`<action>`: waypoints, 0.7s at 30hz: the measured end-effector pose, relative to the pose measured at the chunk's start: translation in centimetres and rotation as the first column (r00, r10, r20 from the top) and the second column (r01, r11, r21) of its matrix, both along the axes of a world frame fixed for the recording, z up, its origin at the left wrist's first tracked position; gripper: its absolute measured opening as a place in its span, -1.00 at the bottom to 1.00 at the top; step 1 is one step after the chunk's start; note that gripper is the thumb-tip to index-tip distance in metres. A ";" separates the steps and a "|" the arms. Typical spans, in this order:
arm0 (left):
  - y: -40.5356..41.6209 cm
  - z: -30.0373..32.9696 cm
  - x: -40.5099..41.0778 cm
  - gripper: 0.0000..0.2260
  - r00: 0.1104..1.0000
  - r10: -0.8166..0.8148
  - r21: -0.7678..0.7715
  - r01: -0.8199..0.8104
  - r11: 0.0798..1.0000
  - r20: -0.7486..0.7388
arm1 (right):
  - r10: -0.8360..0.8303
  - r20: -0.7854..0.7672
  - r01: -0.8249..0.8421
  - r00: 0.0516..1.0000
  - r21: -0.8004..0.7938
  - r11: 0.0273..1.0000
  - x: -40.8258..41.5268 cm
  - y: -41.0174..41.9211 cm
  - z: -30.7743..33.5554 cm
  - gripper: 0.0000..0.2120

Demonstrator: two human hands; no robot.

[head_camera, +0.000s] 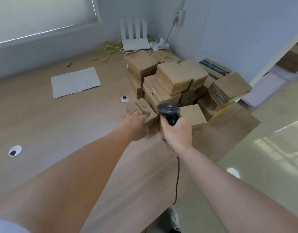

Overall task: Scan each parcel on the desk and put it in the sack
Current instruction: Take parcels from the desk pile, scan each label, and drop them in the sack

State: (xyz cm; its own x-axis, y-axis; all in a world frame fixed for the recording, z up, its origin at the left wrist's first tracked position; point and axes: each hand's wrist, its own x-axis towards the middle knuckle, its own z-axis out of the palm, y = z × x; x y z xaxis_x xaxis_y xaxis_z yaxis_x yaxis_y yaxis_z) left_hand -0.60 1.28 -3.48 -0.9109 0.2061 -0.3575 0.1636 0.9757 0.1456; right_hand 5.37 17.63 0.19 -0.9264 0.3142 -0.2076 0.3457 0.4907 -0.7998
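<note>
A: Nearest to us, what do we have in the right hand (176, 132)?

B: The scanner (169, 111). Our fingers are wrapped round its handle, head up and aimed away from us at the pile, with its cable (178, 174) hanging off the desk's right edge. We hold it like that, we'd judge, so the window faces whatever box comes up next.

A: And the left hand (136, 126)?

B: It reaches out flat over the small printed box (143, 113), fingers fairly straight and resting on its top, the thumb at the near side. Nothing is clamped yet; the grip is wide and lies on the box, not round it.

A: So where does that box sit against our hands?

B: Under the left fingertips, just left of the scanner head, at the near end of the pile. The label side isn't visible to us, so it probably needs turning before a scan.

A: Farther out?

B: The stacked parcels (175, 78) crowd the desk's (60, 123) right edge and run back to the far right corner. Stacking keeps them within reach of the scanning arm, we think. A sheet of paper (75, 82) lies well apart, toward the far left.

A: And the sack?

B: We can't see it from here.
</note>
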 end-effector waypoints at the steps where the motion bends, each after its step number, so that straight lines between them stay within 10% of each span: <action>1: 0.3 -1.1 -1.0 -0.49 1.000 0.019 0.005 -0.019 1.000 0.002 | 0.002 0.009 -0.002 1.000 -0.010 1.000 -0.9 0.1 -1.1 -0.72; 13: 0.7 -13.2 -7.2 -0.26 0.985 0.169 0.019 -0.170 0.985 0.033 | 0.085 0.155 -0.076 0.984 -0.062 0.995 -7.0 1.0 -7.0 -0.73; 21: -1.3 -11.2 -3.3 -0.75 0.949 0.272 0.209 -0.237 0.949 -0.158 | 0.106 0.149 -0.092 0.983 -0.098 0.991 -6.9 0.3 -6.6 -0.71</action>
State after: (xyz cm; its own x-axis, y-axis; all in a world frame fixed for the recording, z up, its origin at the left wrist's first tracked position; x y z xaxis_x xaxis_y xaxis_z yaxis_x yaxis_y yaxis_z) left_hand -3.88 -0.01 -14.71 -0.9875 0.0054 -0.1578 -0.0458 0.9466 0.3191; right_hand -1.50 17.96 -6.45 -0.9068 0.1961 -0.3732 0.4212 0.4563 -0.7838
